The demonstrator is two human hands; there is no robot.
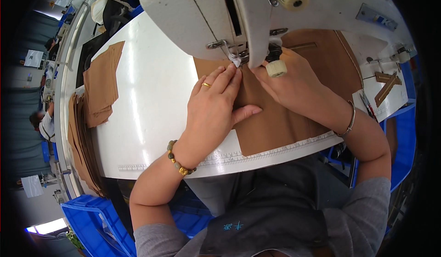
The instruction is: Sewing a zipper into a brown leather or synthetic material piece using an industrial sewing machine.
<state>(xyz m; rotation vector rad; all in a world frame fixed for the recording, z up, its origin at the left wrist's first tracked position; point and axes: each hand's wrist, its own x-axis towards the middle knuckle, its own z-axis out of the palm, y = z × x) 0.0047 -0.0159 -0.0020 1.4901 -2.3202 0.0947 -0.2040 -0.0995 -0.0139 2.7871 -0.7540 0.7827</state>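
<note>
Brown fabric (271, 124) lies under the head of a white sewing machine (206, 13) and reaches over the table's front edge ruler. My left hand (213, 101), with a ring and a beaded bracelet, rests on the fabric's left part. Its fingers are stretched forward to the presser foot (240, 57), the thumb spread to the right. My right hand (294, 80) is just right of the needle area, its fingers bent together at the fabric beside the foot. The machine's knob (276, 68) hides some of its fingertips.
Stacked brown fabric pieces (103, 82) lie at the table's left, with more hanging over the edge (82, 137). Brown strips (388, 87) and snips (368, 105) lie at right. Blue bins (98, 220) stand below. A printed ruler (216, 157) follows the front edge. Another person (47, 124) sits far left.
</note>
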